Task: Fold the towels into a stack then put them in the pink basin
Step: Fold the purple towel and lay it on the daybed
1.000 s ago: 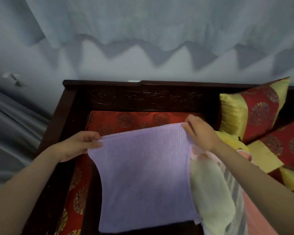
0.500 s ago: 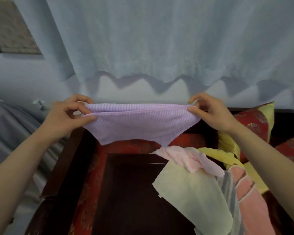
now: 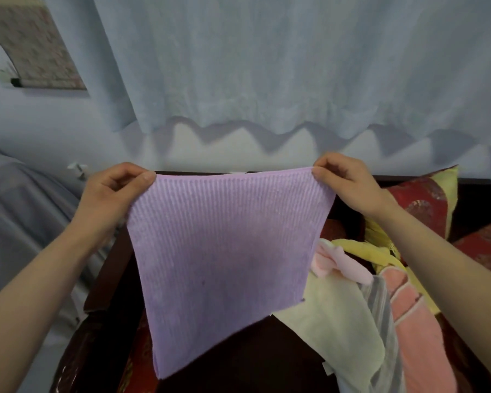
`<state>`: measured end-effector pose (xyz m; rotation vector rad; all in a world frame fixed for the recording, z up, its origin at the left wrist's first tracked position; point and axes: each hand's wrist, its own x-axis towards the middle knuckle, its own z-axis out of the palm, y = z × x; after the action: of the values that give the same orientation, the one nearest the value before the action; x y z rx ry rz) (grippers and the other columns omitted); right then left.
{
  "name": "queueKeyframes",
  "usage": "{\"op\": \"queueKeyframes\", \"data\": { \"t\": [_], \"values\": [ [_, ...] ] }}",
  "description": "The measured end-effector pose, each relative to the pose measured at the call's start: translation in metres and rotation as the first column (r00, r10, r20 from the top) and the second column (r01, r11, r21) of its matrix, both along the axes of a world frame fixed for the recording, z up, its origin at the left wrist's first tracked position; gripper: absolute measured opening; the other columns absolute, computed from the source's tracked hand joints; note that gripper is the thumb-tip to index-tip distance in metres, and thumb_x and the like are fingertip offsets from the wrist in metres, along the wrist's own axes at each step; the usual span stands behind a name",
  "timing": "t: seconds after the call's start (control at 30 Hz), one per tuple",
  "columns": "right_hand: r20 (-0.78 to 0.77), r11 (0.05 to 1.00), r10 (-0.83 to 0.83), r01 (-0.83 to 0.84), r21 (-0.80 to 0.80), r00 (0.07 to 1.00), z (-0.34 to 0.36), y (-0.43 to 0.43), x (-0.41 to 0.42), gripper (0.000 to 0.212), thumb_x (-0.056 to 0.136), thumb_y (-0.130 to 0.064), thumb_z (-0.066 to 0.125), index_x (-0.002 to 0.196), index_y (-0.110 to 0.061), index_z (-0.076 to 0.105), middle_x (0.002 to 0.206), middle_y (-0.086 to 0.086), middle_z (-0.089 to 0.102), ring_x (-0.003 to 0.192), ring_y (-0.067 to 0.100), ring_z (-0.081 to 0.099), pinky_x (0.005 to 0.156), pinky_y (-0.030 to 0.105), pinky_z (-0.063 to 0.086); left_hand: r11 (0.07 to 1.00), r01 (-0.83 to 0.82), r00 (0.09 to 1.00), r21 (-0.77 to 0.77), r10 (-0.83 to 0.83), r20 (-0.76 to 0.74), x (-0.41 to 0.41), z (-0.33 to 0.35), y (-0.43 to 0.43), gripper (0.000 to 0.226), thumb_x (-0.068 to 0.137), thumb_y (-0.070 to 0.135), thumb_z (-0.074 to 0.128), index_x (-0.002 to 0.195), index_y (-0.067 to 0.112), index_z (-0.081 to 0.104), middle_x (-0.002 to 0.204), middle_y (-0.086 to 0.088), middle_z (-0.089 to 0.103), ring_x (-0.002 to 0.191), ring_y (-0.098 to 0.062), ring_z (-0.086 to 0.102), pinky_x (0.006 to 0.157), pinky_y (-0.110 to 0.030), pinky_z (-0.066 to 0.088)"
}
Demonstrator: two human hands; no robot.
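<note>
No readable text, labels, brands or numbers anywhere. The wall scroll (image 3: 37,43), up left of the purple towel (image 3: 224,259), carries a faint pattern too blurred to read. The cushion (image 3: 425,205) right of the towel shows round ornaments only, no lettering.

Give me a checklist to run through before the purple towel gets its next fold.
1. Left hand pinches a top corner of the ribbed purple towel: ok.
2. Right hand pinches the other top corner: ok.
3. Top edge taut and level: ok.
4. Towel hangs flat, no twist: ok.
5. Unfolded pile of cream, pink and yellow towels clear of the hanging towel: not ok, the two overlap in this view.
6. Pink basin located: cannot tell, not in view.
</note>
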<state>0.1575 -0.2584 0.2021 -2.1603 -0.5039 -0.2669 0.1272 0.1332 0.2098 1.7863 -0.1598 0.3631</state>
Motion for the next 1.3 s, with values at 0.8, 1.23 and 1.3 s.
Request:
{"op": "queueKeyframes", "data": {
  "t": [0.8,1.23,1.3],
  "values": [
    [-0.106,0.894,0.223,-0.247,-0.374,0.969,-0.067,-0.012,-0.091,0.025,0.093,-0.039,0.053,0.092,-0.019,0.069,0.088,-0.014,0.065,0.081,-0.002,0.060,0.073,0.016,0.047,0.610,0.496,0.866,0.618,-0.395,-0.307,-0.085,-0.080,0.009,0.030,0.081,0.051,0.058,0.103,0.032,0.067,0.094,0.021,0.068,0.089,0.006,0.063,0.077,-0.009,0.047],
    [-0.436,0.913,0.002,-0.180,-0.367,0.900,-0.211,-0.024,-0.141,0.039,0.090,-0.066,0.028,0.086,-0.033,0.047,0.073,-0.014,0.057,0.069,0.006,0.056,0.067,0.030,0.047,0.737,0.596,0.702,0.319,-0.285,-0.652,-0.132,-0.218,-0.017,0.009,0.092,0.021,0.055,0.085,0.020,0.061,0.081,-0.006,0.061,0.069,-0.017,0.060,0.059,-0.021,0.045],
    [-0.406,0.922,-0.079,-0.088,-0.376,0.910,-0.214,-0.014,-0.117,0.040,0.092,-0.058,0.033,0.090,-0.023,0.051,0.075,-0.007,0.061,0.069,0.012,0.058,0.068,0.036,0.049,0.831,0.468,0.753,0.301,-0.196,-0.628,-0.107,-0.234,-0.019,0.009,0.091,0.018,0.057,0.085,0.015,0.063,0.084,-0.004,0.064,0.070,-0.018,0.062,0.058,-0.022,0.047]
  ]
}}
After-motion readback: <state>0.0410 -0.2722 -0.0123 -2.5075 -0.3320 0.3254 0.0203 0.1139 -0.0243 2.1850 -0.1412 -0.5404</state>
